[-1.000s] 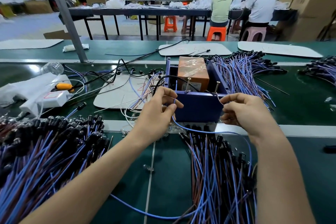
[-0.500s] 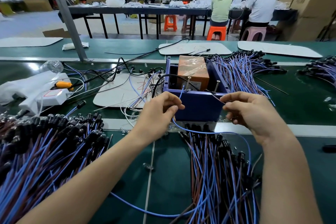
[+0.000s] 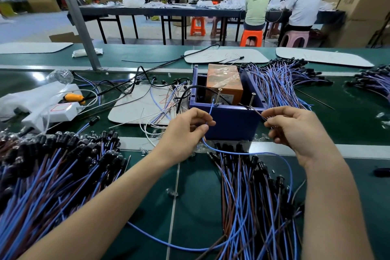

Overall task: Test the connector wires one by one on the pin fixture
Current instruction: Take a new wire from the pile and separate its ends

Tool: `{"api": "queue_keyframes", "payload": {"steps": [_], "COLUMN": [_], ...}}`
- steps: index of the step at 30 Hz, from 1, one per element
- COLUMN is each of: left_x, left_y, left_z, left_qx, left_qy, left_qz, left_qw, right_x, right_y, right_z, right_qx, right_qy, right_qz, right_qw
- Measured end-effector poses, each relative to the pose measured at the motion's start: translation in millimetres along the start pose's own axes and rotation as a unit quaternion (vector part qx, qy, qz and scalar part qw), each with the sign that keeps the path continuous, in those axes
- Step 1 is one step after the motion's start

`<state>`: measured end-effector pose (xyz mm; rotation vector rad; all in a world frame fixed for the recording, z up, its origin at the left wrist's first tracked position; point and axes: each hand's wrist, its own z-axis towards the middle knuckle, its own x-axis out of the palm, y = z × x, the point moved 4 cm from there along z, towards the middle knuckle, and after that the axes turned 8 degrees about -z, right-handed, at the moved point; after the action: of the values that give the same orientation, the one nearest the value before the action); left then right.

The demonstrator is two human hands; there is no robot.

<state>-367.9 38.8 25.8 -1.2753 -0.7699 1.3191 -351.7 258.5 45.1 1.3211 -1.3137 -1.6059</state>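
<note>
At centre frame the left hand (image 3: pixel 185 131) pinched the blue lead (image 3: pixel 211 112), whose tip rose just beside the left pin (image 3: pixel 218 96) of the fixture box (image 3: pixel 230 124) — contact unclear. The right hand (image 3: pixel 295 131) pinched the brown lead (image 3: pixel 256 113) — slanting up-left past the right pin (image 3: pixel 251 100).

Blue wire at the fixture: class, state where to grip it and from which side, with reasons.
Pinch the blue wire just below its upright free end, from the near side, as the left hand does: that end rises beside the left pin, farther back.
</note>
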Motion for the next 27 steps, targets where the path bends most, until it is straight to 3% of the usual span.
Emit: {"api": "queue_keyframes", "payload": {"steps": [27], "left_x": [5.4], "left_y": [3.1], "left_z": [-1.0], "left_qx": [0.002], "left_qy": [0.054], "left_qz": [-0.010], "left_qw": [0.999], "right_x": [-2.2], "right_y": [-1.9], "right_z": [-0.6], "right_qx": [0.003], "right_qy": [0.006], "right_qz": [-0.003], "right_qw": [1.000]}}
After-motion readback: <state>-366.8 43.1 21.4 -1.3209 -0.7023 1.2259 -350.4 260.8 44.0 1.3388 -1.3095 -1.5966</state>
